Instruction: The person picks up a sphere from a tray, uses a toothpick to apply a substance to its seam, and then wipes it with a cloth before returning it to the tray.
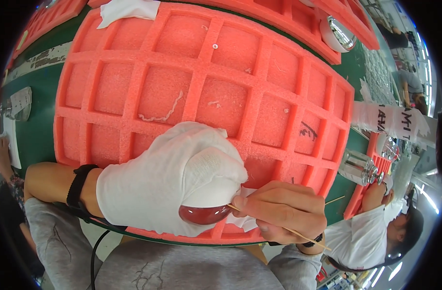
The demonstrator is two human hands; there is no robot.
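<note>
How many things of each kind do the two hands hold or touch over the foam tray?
White glove, on left hand: 1
Shiny red round piece: 1
Thin wooden stick, in right hand: 1
White cloth: 1
Total: 4

A factory assembly line: red foam trays on a green bench, with co-workers alongside.

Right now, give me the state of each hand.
Left hand: gloved, closed around a shiny red rounded piece.
Right hand: bare, pinching a thin wooden stick.
</note>
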